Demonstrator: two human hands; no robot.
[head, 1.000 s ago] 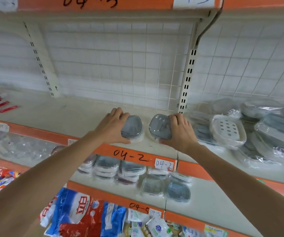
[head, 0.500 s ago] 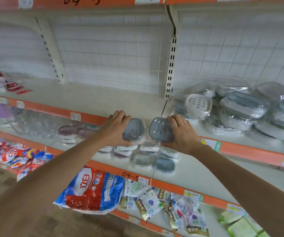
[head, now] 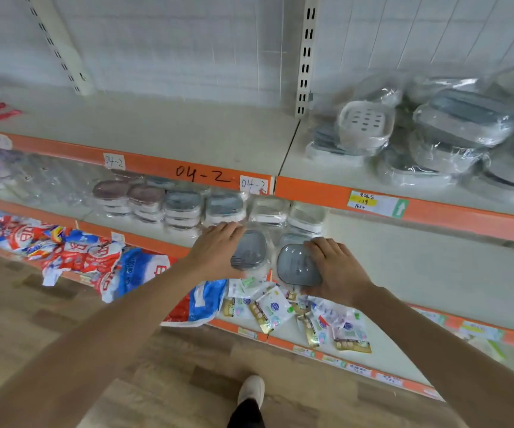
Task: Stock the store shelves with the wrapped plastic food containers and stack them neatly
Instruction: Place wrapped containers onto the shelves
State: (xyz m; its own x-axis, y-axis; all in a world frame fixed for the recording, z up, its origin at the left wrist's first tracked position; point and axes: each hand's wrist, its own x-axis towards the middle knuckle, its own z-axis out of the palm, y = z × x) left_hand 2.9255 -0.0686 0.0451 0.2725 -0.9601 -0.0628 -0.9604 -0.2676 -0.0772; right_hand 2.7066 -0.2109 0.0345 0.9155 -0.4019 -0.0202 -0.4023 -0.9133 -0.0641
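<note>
**Grey containers held at the middle shelf**

Grey wrapped containers are in both hands: the left hand (head: 218,247) grips the left container (head: 248,250), the right hand (head: 336,267) grips the right container (head: 296,265), near the stacked containers (head: 184,205) on the middle shelf (head: 404,261).

"04-2" handwritten on orange shelf edge (head: 203,175); same on two white tags (head: 253,184).

One head cam, looking down at the shelves.
It sits up high, close to the middle shelf (head: 404,264), w/ floor (head: 48,304) & a shoe (head: 251,390) right below.
</note>
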